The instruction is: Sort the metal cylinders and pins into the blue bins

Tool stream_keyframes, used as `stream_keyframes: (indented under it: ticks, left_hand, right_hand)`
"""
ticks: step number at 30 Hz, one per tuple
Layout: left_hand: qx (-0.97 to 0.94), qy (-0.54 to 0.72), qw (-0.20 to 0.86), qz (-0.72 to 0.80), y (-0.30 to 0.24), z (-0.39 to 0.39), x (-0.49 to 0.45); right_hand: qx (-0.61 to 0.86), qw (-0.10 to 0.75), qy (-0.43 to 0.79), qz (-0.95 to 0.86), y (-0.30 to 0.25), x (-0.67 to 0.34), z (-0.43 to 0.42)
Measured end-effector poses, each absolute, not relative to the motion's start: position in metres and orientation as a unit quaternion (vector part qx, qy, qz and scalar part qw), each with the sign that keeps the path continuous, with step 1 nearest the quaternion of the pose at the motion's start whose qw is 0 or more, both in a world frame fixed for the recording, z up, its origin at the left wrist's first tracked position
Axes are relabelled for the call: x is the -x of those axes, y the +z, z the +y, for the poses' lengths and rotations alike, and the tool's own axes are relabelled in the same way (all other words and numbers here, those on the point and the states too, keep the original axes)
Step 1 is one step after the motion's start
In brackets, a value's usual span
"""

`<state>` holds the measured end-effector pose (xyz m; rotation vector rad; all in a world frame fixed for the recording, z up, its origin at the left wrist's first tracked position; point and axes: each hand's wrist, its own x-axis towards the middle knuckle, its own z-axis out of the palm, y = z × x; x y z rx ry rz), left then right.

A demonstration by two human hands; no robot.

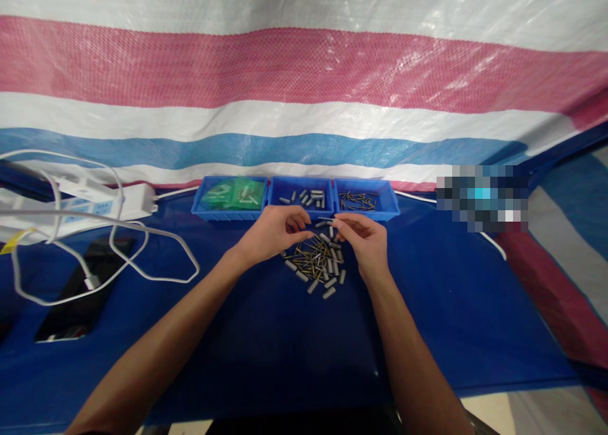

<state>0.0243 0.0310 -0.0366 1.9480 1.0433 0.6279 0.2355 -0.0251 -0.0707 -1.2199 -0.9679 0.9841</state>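
Nearest me, the blue table (247, 353) runs out to the pile I am working over. The loose pile (316, 261) lies between and just below my hands: slim brassy pins crossed over one another in the middle, with short grey cylinders (329, 292) scattered around the edges, mostly on the near and right sides.

Over its far edge, my right hand (369, 240) pinches one slender silvery piece (325, 218) between thumb and forefinger, its free end pointing toward my left. My left hand (273, 233) faces it with thumb and fingertips parted, and I see nothing between them. I judge the step in hand to be handling this single piece above the heap; the next move seems to call for a light, steady pinch and good alignment, since the piece is so thin.

To my left, a dark phone (78, 296) lies under looping white cable (159, 280).

Beyond my hands, three blue bins stand side by side. The left bin (228, 216) holds green plastic bags (247, 193) with pale pieces showing. The middle bin (301, 184) holds more grey cylinders, lying and upright. The right bin (380, 214) has slim pins lying every which way. Behind them hangs a striped sheet (285, 68).
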Motion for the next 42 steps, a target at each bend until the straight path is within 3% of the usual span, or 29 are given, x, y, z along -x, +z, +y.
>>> stream_keyframes:
  ticks: [6,22,35,42]
  left_hand:
    - [-0.860,0.132,0.307,0.385,-0.047,0.030,-0.024]
    - [-0.870,0.146,0.240,0.406,-0.056,0.024,-0.032]
    - [-0.768,0.291,0.398,0.408,-0.043,0.024,-0.035]
    - [-0.714,0.354,0.467,0.383,-0.032,0.018,-0.039]
  right_hand:
    - [0.583,0.667,0.289,-0.364,-0.071,-0.242,-0.022]
    - [0.574,0.648,0.315,-0.390,-0.074,-0.239,-0.022]
    - [0.572,0.634,0.324,-0.407,-0.075,-0.237,-0.023]
    - [0.543,0.602,0.388,-0.439,-0.069,-0.231,-0.027]
